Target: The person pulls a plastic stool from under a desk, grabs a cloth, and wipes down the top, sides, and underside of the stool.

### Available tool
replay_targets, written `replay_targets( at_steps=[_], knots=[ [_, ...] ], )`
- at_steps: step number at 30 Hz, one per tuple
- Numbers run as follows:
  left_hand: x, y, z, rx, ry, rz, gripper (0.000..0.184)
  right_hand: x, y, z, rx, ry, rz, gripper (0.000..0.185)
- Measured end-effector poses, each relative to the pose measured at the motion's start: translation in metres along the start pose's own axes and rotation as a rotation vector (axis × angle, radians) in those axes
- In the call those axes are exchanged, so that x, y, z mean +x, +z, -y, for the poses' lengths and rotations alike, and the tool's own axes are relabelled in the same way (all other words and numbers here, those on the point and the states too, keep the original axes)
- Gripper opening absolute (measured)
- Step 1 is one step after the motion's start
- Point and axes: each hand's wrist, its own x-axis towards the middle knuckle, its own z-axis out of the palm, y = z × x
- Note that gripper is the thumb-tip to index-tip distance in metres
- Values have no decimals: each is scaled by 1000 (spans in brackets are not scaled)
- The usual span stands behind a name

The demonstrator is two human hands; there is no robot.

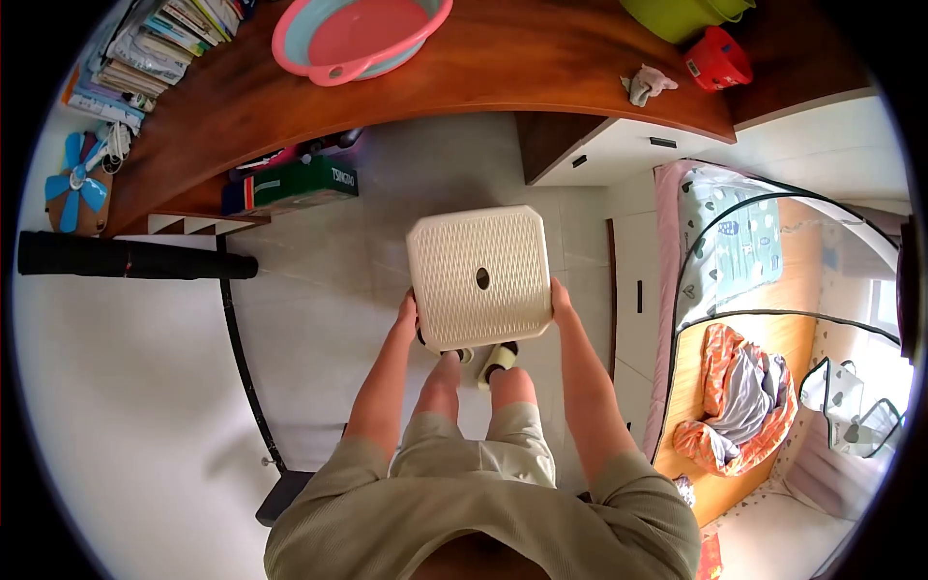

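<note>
A cream plastic stool [480, 314] with a woven-pattern top and an oval hole in its middle is in front of my legs. My left hand [410, 311] grips its left edge, and my right hand [561, 302] grips the opposite edge. Both hands are closed on the sides, with the fingertips hidden beneath the seat. The top faces up toward me, slightly turned. The stool's legs are out of sight, so I cannot tell whether they touch the floor.
Ahead runs a brown wooden desk [464, 82] bearing a pink basin [333, 72], a red bucket [717, 60] and a crumpled cloth [648, 85]. A green box [300, 186] sits below it. On the right stands a bed [696, 387] with a net frame. Grey tiles [319, 290] cover the floor.
</note>
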Motion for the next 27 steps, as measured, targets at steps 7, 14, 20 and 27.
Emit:
replay_targets(
  at_steps=[7, 14, 20, 27],
  knots=[
    [31, 3, -2, -256, 2, 47, 52, 7, 0, 11, -240, -94, 13, 46],
    [55, -2, 13, -434, -20, 83, 51, 18, -11, 4, -204, 116, 216, 53],
    [56, -1, 4, -389, 25, 77, 51, 11, 10, 25, -109, 129, 228, 60],
    [44, 2, 1, -403, 28, 26, 51, 20, 17, 22, -47, 162, 197, 62]
  ],
)
